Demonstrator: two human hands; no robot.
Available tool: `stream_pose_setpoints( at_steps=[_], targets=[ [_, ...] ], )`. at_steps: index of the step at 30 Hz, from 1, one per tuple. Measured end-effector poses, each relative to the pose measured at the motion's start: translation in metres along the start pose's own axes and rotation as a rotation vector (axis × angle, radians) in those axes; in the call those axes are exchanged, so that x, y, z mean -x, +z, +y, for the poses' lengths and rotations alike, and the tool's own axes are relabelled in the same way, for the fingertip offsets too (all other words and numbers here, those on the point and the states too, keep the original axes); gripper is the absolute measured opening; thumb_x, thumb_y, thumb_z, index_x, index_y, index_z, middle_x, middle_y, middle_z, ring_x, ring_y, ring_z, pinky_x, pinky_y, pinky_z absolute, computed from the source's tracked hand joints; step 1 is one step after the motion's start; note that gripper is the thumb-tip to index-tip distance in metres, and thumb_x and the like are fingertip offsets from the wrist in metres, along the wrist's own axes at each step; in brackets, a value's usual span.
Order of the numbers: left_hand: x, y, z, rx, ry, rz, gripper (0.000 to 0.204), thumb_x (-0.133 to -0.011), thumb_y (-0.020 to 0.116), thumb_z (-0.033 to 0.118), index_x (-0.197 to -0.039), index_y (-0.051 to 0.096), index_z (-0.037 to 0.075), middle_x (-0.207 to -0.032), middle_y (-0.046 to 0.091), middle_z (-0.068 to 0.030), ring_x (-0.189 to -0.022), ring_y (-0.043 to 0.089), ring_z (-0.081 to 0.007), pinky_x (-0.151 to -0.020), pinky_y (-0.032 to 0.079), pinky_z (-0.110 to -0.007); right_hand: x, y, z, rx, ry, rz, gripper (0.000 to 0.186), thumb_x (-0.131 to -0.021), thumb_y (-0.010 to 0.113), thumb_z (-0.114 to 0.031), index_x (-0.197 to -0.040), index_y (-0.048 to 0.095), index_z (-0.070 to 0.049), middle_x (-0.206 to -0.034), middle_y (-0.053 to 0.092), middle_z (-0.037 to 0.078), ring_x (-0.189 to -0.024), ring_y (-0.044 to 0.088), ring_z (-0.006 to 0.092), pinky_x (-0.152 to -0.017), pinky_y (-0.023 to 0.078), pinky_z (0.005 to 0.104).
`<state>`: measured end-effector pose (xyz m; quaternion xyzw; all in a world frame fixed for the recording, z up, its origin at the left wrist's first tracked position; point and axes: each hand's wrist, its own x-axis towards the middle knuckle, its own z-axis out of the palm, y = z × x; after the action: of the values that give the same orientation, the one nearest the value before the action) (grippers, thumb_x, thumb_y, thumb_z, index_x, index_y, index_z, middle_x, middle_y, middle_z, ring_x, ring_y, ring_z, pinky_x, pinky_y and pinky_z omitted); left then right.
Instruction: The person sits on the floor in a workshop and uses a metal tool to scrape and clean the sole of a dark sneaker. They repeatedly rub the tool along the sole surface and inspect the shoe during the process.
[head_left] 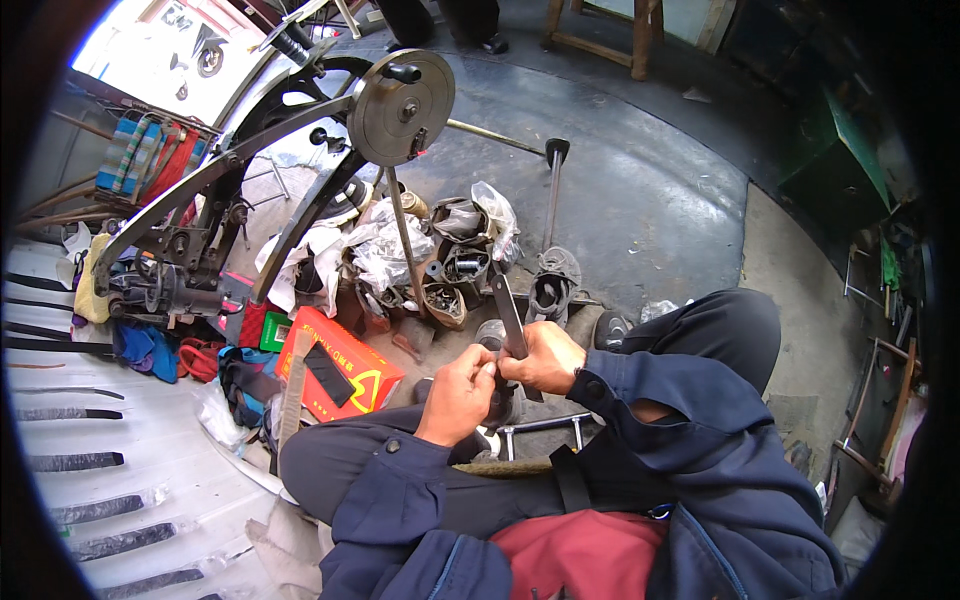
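My right hand (548,358) is closed around a flat, dark metal strip (508,312) with a small hole near its upper end. The strip stands steeply, its top tilted a little left, and its lower end shows below my fingers. My left hand (459,394) is closed in a pinch right beside it, thumb against the fingers. Its fingertips meet the fingers of my right hand, so whatever they may hold is hidden. Both hands are in front of my lap, above a dark shoe (500,400) that they partly cover.
A hand-cranked sewing machine (405,110) with a large wheel rises at the left. Near it lie a red box (352,368) bearing a black piece (328,374), and bags of small parts (445,303). A grey shoe (553,283) stands ahead; a green box (835,160) is far right.
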<state>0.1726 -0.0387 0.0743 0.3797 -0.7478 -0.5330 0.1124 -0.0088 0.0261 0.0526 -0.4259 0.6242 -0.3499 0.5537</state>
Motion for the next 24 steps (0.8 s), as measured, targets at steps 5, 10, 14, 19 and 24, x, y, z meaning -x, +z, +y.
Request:
stream_pose_setpoints(
  at_steps=[5,10,14,19,24],
  targets=[
    [-0.002,0.000,-0.002,0.005,-0.029,-0.017,0.006,-0.097,0.057,0.005,-0.094,0.060,0.001,-0.068,0.053,0.0022,-0.063,0.044,-0.0041,-0.056,0.037,-0.026,0.001,0.000,0.001,0.005,-0.008,0.005,0.020,-0.082,0.070,-0.021,-0.079,0.069,-0.001,-0.060,0.062,0.006,-0.057,0.060,0.0101,-0.054,0.048,0.0324],
    [-0.002,0.000,0.000,0.000,-0.048,0.037,0.006,-0.094,0.060,0.005,-0.091,0.063,0.000,-0.070,0.061,-0.0016,-0.064,0.053,-0.0049,-0.058,0.043,-0.026,-0.002,-0.001,0.003,0.013,-0.012,0.002,0.020,-0.084,0.072,-0.021,-0.079,0.070,-0.001,-0.062,0.064,0.004,-0.059,0.058,0.0092,-0.056,0.048,0.0320],
    [-0.001,0.003,0.002,-0.073,0.066,0.153,0.007,-0.091,0.064,0.008,-0.092,0.064,0.001,-0.074,0.068,-0.0137,-0.070,0.070,-0.0182,-0.063,0.051,-0.032,-0.004,0.000,0.003,-0.044,0.008,0.027,0.021,-0.086,0.073,-0.021,-0.082,0.072,0.000,-0.065,0.065,0.004,-0.061,0.059,0.0089,-0.057,0.049,0.0316],
    [-0.001,0.007,0.002,-0.233,0.175,0.273,0.005,-0.085,0.069,0.009,-0.086,0.065,0.006,-0.073,0.069,-0.0123,-0.066,0.065,-0.0305,-0.063,0.051,-0.040,-0.003,0.001,-0.001,-0.124,0.047,0.023,0.019,-0.087,0.072,-0.019,-0.086,0.074,0.000,-0.070,0.068,0.003,-0.063,0.061,0.0085,-0.058,0.049,0.0301],
    [0.000,0.008,0.004,-0.239,0.181,0.288,0.004,-0.086,0.065,0.003,-0.089,0.064,0.002,-0.077,0.068,-0.0134,-0.073,0.070,-0.0271,-0.068,0.053,-0.036,0.000,0.000,-0.008,-0.196,0.086,0.043,0.018,-0.082,0.070,-0.017,-0.081,0.073,0.000,-0.068,0.069,0.008,-0.063,0.065,0.0125,-0.059,0.051,0.0323]
  ],
)
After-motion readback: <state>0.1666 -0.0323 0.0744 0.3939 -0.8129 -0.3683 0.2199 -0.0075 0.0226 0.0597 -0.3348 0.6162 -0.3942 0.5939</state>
